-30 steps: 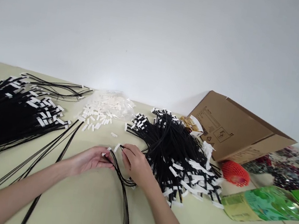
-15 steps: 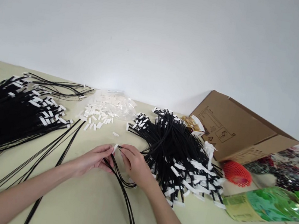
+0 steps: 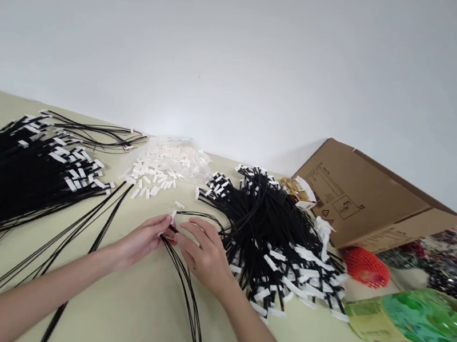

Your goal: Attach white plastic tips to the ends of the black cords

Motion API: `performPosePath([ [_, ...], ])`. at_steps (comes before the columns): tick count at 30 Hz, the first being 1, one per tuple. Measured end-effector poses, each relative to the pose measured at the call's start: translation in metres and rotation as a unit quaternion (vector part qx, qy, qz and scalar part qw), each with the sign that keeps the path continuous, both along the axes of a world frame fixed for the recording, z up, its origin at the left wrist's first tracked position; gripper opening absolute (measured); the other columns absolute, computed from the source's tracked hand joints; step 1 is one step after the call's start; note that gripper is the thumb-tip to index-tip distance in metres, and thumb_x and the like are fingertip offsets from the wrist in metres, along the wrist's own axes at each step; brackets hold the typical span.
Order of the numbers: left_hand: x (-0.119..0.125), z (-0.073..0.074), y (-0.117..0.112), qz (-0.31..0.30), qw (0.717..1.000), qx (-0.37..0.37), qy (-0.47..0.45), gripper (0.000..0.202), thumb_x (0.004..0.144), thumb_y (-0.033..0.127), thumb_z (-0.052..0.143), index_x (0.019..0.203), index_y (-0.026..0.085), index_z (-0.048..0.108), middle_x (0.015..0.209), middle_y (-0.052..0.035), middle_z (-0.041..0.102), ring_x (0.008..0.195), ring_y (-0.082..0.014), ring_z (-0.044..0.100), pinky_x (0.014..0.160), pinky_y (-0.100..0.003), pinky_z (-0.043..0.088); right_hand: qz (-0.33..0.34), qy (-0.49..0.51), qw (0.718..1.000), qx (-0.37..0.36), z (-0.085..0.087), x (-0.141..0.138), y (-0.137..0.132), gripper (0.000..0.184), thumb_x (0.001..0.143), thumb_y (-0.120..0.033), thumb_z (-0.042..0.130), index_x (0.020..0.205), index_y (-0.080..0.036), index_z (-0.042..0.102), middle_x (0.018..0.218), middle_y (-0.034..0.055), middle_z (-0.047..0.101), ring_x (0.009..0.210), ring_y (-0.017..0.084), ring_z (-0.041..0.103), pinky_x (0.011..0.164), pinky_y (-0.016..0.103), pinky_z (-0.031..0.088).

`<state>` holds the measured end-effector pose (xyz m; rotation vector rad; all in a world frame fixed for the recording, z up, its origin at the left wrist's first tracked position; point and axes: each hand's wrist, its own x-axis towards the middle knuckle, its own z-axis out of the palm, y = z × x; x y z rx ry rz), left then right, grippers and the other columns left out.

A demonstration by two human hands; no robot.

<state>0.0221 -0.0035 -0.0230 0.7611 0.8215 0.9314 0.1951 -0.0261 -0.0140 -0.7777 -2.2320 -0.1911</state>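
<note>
So we've got a white connector (image 3: 173,216) pinched in our left hand (image 3: 148,240), the nearer one, while our right hand (image 3: 206,254) sits just to its right, fingers bent by a short black stub, and we can't tell whether they grip it. The black wires (image 3: 191,290) droop from our fingers and run long-ways toward the near right, reaching the tabletop's (image 3: 114,315) near edge. For elbow room, we're working between the left cable pile (image 3: 13,183) and the right cable pile (image 3: 264,217), with the latter closer to us.
</note>
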Motion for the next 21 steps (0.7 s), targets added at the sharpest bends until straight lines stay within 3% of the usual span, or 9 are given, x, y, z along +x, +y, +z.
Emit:
performPosePath([
  [4,0.001,-0.001,-0.001,-0.002,1.000,-0.008,-0.013,0.018,0.076,0.032,0.060,0.078,0.015,0.062,0.073,-0.0026,0.061,0.072,-0.0138,0.054,0.072,-0.028,0.043,0.018,0.021,0.999,-0.017,0.000,0.001,0.001,0.023,0.081,-0.012,0.050,0.102,-0.020,0.057,0.107,0.0047,0.058,0.110,0.019,0.045,0.091,0.036,0.044],
  [9,-0.002,0.000,-0.001,0.002,1.000,-0.004,-0.015,0.017,0.077,0.032,0.059,0.074,0.015,0.061,0.068,-0.0018,0.060,0.068,-0.0129,0.053,0.071,-0.028,0.043,0.043,0.001,0.997,-0.063,0.001,0.009,0.004,0.040,0.081,-0.002,0.041,0.112,-0.023,0.055,0.112,0.0036,0.056,0.111,0.017,0.044,0.093,0.036,0.043],
  [15,-0.005,-0.002,0.004,0.017,1.000,0.001,-0.005,0.019,0.077,0.034,0.059,0.074,0.015,0.058,0.063,-0.0019,0.060,0.064,-0.0126,0.053,0.068,-0.026,0.043,0.099,0.057,0.986,-0.123,0.000,0.010,0.008,0.030,0.085,-0.009,0.045,0.104,-0.025,0.061,0.112,0.0024,0.059,0.110,0.017,0.047,0.092,0.035,0.044],
  [18,-0.004,-0.004,0.005,0.039,0.999,0.018,0.013,0.021,0.076,0.036,0.059,0.072,0.015,0.057,0.059,-0.0005,0.057,0.060,-0.0118,0.051,0.063,-0.025,0.042,0.127,0.189,0.947,-0.225,0.007,0.008,0.004,0.023,0.086,-0.016,0.046,0.101,-0.022,0.063,0.102,0.0051,0.064,0.101,0.016,0.055,0.088,0.035,0.047],
  [21,-0.004,-0.003,0.004,0.052,0.997,0.034,0.039,0.024,0.075,0.039,0.059,0.072,0.016,0.056,0.056,0.0006,0.056,0.058,-0.0119,0.050,0.062,-0.025,0.041,0.088,0.405,0.850,-0.326,0.018,0.015,0.004,0.019,0.086,-0.027,0.048,0.087,-0.019,0.065,0.087,0.0054,0.066,0.086,0.016,0.061,0.080,0.035,0.050],
])
